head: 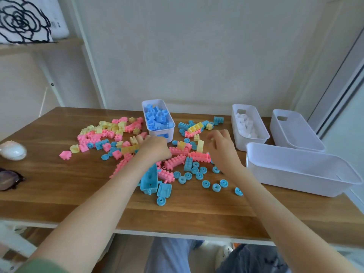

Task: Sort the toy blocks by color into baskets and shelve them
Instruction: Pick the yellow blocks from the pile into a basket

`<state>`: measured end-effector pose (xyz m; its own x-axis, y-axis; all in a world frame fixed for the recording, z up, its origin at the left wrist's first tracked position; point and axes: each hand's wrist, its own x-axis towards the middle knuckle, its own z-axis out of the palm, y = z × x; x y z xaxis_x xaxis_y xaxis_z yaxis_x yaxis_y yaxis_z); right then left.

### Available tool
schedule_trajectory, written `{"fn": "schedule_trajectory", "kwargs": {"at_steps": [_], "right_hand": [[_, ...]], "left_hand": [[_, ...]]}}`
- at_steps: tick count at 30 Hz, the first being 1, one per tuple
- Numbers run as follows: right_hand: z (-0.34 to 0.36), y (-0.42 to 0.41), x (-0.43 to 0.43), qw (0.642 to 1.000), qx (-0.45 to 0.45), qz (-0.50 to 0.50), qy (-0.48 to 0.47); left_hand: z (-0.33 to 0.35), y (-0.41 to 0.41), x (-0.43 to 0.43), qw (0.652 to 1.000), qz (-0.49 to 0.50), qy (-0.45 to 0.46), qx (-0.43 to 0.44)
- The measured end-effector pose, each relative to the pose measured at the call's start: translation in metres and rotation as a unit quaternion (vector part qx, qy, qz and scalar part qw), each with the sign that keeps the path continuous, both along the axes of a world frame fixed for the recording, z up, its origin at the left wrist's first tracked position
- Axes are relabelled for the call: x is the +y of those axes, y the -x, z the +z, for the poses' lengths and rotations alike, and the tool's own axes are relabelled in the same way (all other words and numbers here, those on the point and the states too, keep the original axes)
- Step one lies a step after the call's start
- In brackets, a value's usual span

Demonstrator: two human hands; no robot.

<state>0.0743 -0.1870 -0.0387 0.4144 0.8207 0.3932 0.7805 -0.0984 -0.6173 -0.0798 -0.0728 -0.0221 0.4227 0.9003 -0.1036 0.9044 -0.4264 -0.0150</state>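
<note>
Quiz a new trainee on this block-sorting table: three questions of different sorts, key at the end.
1. True or false: the narrow basket just beyond the left hand holds blue blocks.
2. How many white baskets stand on the table? A two, B four, C six.
3. Fill in: the loose rings near the table's front edge are all coloured ___.
Key: 1 true; 2 B; 3 blue.
</note>
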Motion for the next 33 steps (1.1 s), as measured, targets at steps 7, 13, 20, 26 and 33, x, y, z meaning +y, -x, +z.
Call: {"fn": "schedule_trajectory", "kwargs": {"at_steps": [7, 13, 20, 26, 33], "right_hand": [[0.000, 0.003, 0.044, 0.987, 0.052, -0.004, 0.152], [-0.017, 0.007, 0.056, 0.979, 0.116, -0.050, 0.161], [-0.011, 0.012, 0.042, 0.997, 0.075, -0.021, -0.004], [-0.004, 0.005, 0.030, 0.995, 0.068, -0.029, -0.072], [0.006, 0.003, 0.029, 0.987, 0.139, -0.017, -0.076]], "left_hand": [[0.000, 0.020, -0.004, 0.985, -0.036, 0.046, -0.162], [-0.005, 0.037, -0.003, 0.966, -0.022, 0.030, -0.258], [-0.011, 0.037, -0.006, 0.975, 0.062, -0.062, -0.203], [-0.014, 0.028, -0.002, 0.993, 0.085, -0.013, -0.079], [-0.012, 0.024, -0.005, 0.983, -0.010, -0.035, -0.177]]}}
